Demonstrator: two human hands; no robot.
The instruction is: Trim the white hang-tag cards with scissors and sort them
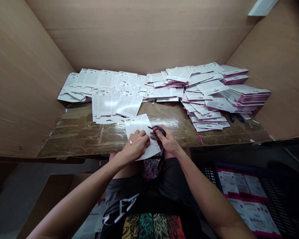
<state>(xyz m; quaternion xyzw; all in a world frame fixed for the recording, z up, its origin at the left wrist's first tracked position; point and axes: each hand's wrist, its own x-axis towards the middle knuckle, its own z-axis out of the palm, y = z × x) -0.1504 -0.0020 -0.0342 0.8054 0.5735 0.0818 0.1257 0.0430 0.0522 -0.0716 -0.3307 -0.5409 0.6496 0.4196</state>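
A white printed packet [137, 122] lies at the table's front edge, its lower end jutting over my lap. My left hand [137, 143] is closed on the packet, fingers curled over its middle; a small white scrap clings to the back of this hand. In my right hand [168, 141] is a pair of small dark-handled scissors [160, 130], tips pointing left above the packet. The fingertips of both hands come close together at the packet's right side. What they pinch there is too small to make out.
Loose white packets [107, 103] spread along the back left; tall stacks with pink edges [249, 96] stand right. A dark-handled tool [236, 117] lies beside them. Cardboard walls [144, 36] enclose the table [77, 129]. Below are a basket of packets [271, 186], a carton [52, 196] and scraps [150, 167].
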